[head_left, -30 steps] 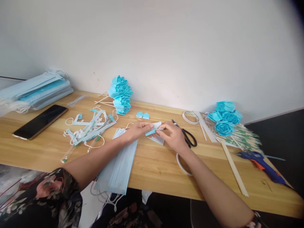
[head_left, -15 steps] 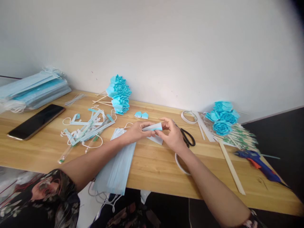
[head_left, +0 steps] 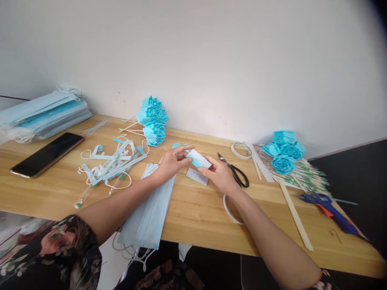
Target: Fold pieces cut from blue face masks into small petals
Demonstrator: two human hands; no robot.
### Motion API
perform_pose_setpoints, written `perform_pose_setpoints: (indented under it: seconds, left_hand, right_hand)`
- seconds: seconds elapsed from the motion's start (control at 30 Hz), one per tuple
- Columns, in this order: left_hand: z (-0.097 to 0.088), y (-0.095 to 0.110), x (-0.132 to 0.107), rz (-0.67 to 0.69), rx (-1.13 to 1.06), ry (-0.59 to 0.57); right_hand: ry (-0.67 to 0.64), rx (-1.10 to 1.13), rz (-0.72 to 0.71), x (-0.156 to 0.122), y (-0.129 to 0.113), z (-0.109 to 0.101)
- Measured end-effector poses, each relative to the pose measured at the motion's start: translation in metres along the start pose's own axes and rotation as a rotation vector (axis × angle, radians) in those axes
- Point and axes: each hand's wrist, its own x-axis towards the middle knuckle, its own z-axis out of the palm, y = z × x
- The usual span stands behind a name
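Note:
Both hands hold one small folded piece of light-blue mask fabric (head_left: pixel 198 158) a little above the wooden table (head_left: pixel 196 209). My left hand (head_left: pixel 172 162) pinches its left end between thumb and fingers. My right hand (head_left: pixel 219 173) grips its right end from below. Directly under the piece lies a white cut scrap (head_left: pixel 197 176). Beneath my left forearm a stack of blue face masks (head_left: pixel 149 217) hangs over the table's front edge. Black scissors (head_left: pixel 237 171) lie just right of my right hand, and a tape ring (head_left: pixel 231 209) sits beside my right wrist.
Cut mask strips and ear loops (head_left: pixel 113 163) lie left of centre, beside a phone (head_left: pixel 46 154) and a mask pile (head_left: pixel 42 114). Blue fabric flowers (head_left: pixel 152 119) stand by the wall; more flowers (head_left: pixel 284 152) rest on sticks at right. A tape roll (head_left: pixel 240 149) and blue glue gun (head_left: pixel 329 211) lie right.
The fabric piece has risen and turned from a thin edge-on strip to a broader tilted face. Both hands shifted slightly toward the wall with it.

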Motion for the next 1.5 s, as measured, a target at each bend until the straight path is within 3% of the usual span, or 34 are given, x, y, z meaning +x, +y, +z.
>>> perform_pose_setpoints:
  seconds: [0.2, 0.37, 0.87, 1.27, 1.5]
  left_hand:
    - [0.0022, 0.0019, -0.0001, -0.024, -0.019, -0.053]
    - [-0.0002, -0.0021, 0.0005, -0.075, 0.113, -0.138]
    - [-0.0033, -0.0048, 0.0022, -0.032, 0.247, -0.064]
    - [-0.0012, 0.0011, -0.0011, -0.025, 0.324, -0.048]
    - [0.0005, 0.0023, -0.0017, -0.046, 0.271, -0.06]
  right_hand:
    - [0.017, -0.071, 0.01, -0.0008, -0.0023, -0.0005]
    - [0.034, -0.041, -0.013, -0.0007, -0.0053, 0.0011]
    - [0.046, -0.181, -0.056, -0.0024, -0.0047, -0.003]
    - [-0.008, -0.082, -0.016, -0.0031, -0.0087, -0.0007]
    - [0.016, -0.229, 0.005, -0.0019, -0.0061, 0.0013]
